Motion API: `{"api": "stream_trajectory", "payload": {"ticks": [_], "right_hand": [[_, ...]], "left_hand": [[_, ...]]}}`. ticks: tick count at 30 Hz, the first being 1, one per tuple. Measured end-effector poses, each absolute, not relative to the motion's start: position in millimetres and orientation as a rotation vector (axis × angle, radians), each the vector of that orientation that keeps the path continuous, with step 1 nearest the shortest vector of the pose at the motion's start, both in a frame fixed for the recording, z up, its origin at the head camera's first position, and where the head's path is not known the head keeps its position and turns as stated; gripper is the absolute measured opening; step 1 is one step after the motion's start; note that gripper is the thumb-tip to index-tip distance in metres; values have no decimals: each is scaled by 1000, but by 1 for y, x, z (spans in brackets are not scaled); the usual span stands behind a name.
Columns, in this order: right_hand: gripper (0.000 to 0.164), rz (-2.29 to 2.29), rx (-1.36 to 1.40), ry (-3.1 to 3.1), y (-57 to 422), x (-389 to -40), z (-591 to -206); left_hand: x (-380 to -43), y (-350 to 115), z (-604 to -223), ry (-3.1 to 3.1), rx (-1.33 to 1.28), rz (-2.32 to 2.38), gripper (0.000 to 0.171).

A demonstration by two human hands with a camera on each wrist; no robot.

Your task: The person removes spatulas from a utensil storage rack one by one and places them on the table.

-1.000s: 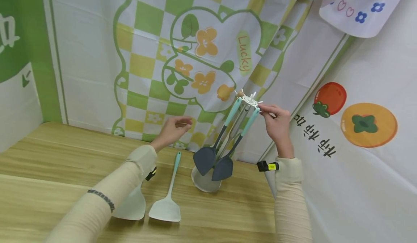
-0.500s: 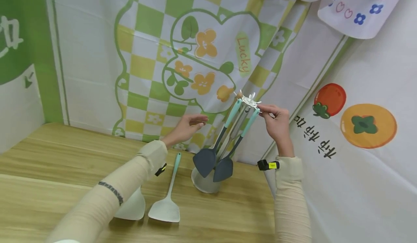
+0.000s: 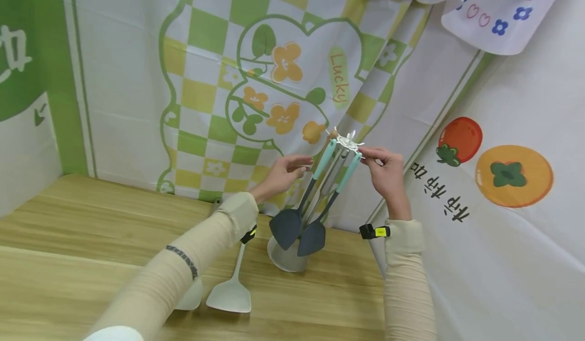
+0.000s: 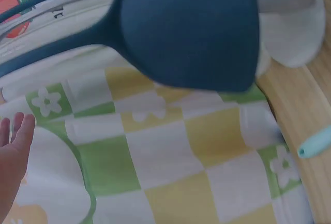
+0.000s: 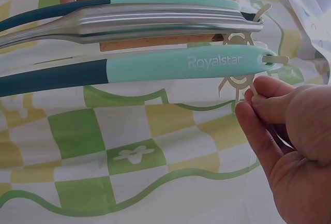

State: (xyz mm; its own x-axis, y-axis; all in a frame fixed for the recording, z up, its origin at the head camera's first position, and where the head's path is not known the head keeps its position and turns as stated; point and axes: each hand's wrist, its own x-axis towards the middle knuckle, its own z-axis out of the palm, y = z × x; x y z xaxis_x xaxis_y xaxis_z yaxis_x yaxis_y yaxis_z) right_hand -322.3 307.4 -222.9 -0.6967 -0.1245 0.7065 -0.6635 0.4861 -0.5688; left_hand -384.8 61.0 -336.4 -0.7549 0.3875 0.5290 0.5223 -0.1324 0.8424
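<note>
A white utensil rack (image 3: 349, 142) with a ring of hooks stands on the table over a round base (image 3: 283, 259). My right hand (image 3: 386, 174) pinches one of its hooks between thumb and fingertips, as the right wrist view shows beside a mint handle (image 5: 170, 66). Two dark spatulas with mint handles hang from it, the left one (image 3: 286, 227) and the right one (image 3: 312, 238). Between them hangs a steel-handled utensil (image 5: 170, 23); a wooden handle (image 5: 160, 43) shows behind. My left hand (image 3: 282, 178) holds nothing, fingers extended, just left of the left spatula's handle.
On the wooden table (image 3: 91, 224) lies a pale spatula (image 3: 230, 296), its handle partly behind my left sleeve. A second pale blade (image 3: 191, 298) is mostly covered by that sleeve. A checked curtain (image 3: 205, 76) hangs right behind the rack.
My left hand has moved right and slightly up, toward the hanging spatulas. The right hand keeps its pinch on the rack's hook; the rack has hardly moved.
</note>
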Motion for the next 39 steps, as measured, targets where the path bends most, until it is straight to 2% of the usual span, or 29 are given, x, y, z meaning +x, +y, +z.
{"api": "stream_trajectory", "payload": {"ticks": [6, 13, 19, 27, 39], "right_hand": [[21, 1148, 625, -2154, 315, -334, -229], [21, 1123, 586, -2157, 315, -334, -228], [20, 777, 547, -2193, 309, -330, -224], [19, 460, 567, -2163, 305, -326, -224], [20, 432, 587, -2198, 304, -323, -221]], "left_hand": [[-390, 71, -334, -2009, -1163, -2186, 49], [-392, 78, -332, -2031, -1089, -2189, 45], [-391, 82, -329, -2043, -983, -2127, 42], [-389, 85, -330, -1997, -985, -2023, 39], [-386, 84, -329, -1962, -969, -1978, 39]]}}
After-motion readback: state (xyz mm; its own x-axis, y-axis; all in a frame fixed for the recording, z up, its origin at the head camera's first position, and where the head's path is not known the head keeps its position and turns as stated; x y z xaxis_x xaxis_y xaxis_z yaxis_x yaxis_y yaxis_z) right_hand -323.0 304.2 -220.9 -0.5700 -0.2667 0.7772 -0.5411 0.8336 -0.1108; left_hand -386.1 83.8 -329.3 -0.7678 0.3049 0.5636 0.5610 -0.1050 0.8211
